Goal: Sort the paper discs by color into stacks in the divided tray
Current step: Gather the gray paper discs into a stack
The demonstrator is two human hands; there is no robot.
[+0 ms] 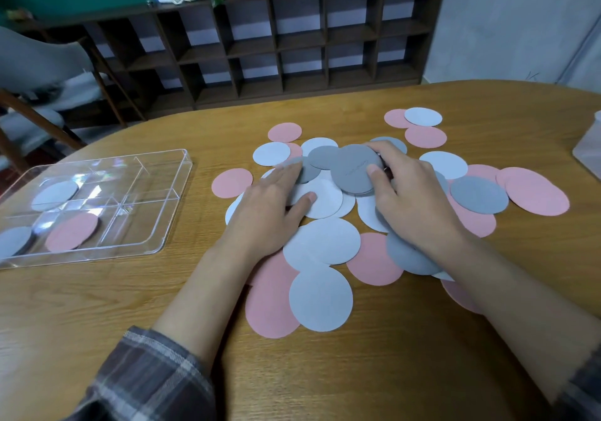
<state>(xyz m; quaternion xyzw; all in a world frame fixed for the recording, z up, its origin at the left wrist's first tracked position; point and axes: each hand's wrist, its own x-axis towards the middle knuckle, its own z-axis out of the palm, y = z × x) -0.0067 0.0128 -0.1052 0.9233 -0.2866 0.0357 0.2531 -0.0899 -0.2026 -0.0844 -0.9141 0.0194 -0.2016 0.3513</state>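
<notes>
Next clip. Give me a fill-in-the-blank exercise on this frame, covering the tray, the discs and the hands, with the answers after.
1. The clear divided tray lies on the person's ____ side of the disc pile.
2. The right hand pinches the top disc, which is dark ____.
3. The tray disc nearest the pile is ____.
4. Everything rests on a ____ table.

Missing words: left; grey; pink; wooden.

Dark cubby shelf (270,46) (empty), grey wall (520,20)
</notes>
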